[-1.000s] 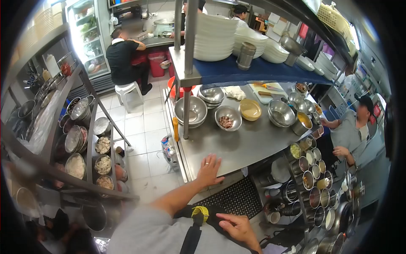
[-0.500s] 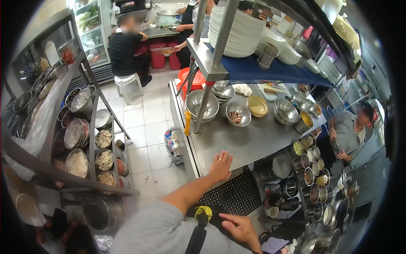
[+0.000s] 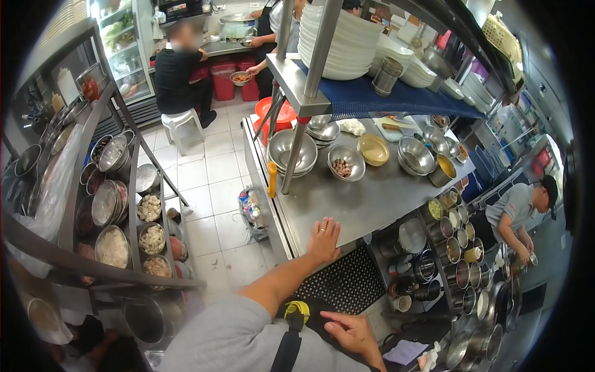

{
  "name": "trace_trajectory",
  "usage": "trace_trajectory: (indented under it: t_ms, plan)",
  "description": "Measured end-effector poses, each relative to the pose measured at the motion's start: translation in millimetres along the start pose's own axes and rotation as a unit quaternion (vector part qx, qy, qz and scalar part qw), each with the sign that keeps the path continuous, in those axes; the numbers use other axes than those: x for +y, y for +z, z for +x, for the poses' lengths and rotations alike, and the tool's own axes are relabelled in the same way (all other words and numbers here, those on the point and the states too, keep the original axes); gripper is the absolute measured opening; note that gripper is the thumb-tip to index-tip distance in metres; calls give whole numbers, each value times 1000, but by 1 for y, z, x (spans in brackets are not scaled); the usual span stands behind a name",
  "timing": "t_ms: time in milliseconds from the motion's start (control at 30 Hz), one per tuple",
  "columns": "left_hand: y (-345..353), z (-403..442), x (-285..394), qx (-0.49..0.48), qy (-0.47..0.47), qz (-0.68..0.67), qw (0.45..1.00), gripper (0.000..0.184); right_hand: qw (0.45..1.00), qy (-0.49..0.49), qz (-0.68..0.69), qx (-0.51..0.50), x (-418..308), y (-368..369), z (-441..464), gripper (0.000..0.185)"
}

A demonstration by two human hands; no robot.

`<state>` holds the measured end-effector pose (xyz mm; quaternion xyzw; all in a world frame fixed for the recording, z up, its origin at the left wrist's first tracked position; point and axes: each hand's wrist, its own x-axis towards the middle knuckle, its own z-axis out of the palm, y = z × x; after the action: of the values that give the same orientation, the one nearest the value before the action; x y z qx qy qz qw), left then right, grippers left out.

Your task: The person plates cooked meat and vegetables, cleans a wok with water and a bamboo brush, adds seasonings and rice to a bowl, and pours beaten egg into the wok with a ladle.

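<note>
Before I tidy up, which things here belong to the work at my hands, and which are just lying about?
Probably in use:
steel table, under your left hand
bowl of chunks, nearest that hand

Apparently lying about:
stacked white dishes
lilac sheet

Pretty cramped kitchen: pale tiled floor (image 3: 214,208), glass-door fridge (image 3: 128,49) glowing, steel worktop (image 3: 310,208), black perforated mat (image 3: 341,282).
</note>
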<state>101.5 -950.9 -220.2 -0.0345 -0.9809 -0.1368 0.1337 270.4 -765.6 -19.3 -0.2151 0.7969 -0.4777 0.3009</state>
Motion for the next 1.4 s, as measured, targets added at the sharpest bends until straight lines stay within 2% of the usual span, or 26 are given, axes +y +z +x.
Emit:
trace_trajectory:
  t_ms: [500,900,1067,1200,1400]
  plan:
    - [4,2,1,4,-3,1,1000,82,1000,-1,-2,-3,-9,-4,1,31]
    - [2,3,1,-30,-14,-4,999,86,1000,-2,12,0,-9,-6,-2,31]
    - [6,2,2,-12,-11,0,1000,82,1000,16,27,2,-4,-6,-4,31]
    - [4,2,2,-1,-3,-1,1000,80,1000,-8,14,5,-3,-6,-4,31]
    - [1,3,3,-26,-7,12,1000,81,1000,-5,27,4,2,-5,-5,31]
